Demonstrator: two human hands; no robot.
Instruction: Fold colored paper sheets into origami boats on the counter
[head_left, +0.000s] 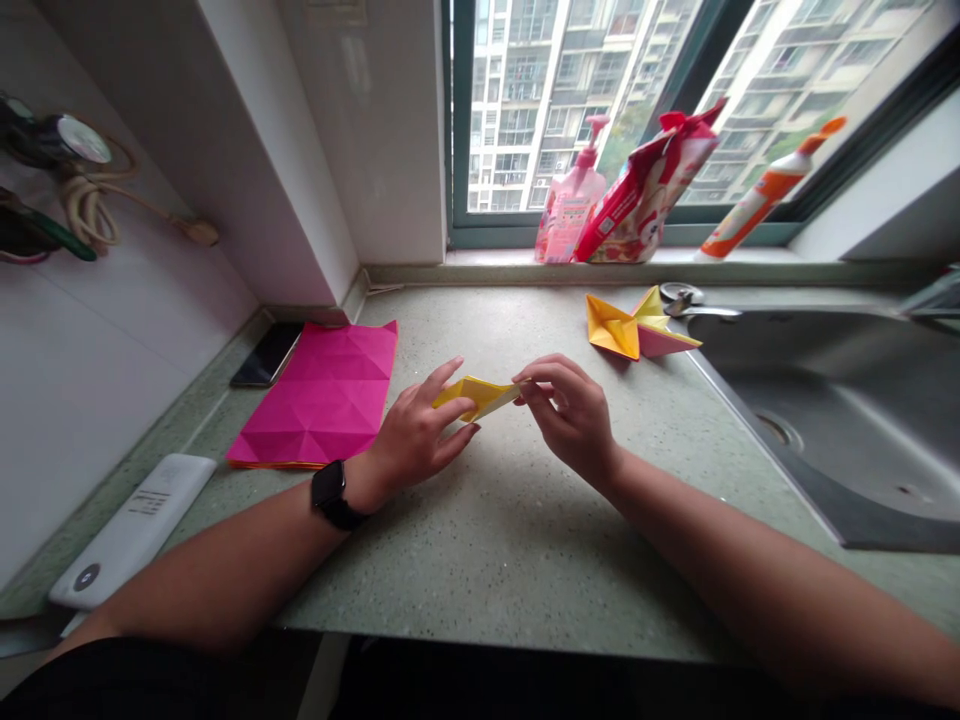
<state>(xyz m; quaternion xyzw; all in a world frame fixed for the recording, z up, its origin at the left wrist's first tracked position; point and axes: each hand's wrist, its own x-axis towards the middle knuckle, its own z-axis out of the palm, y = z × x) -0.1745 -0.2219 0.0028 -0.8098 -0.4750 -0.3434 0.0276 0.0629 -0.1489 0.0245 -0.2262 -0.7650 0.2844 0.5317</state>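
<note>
**Two hands pinching yellow paper (476, 397)**

Both hands are meeting over the counter (510, 540). The left hand (416, 435), wearing a black watch (330, 495), is gripping the paper's left end between thumb and fingers, while the right hand (570, 410) is pinching its right end with closed fingertips. The paper is sitting between the hands, low over the counter. A creased pink sheet (322, 395) is lying to the left, beside a phone (266, 355). Two folded pieces (637, 325) are sitting near the sink (847, 420), well apart from the hands.
</note>
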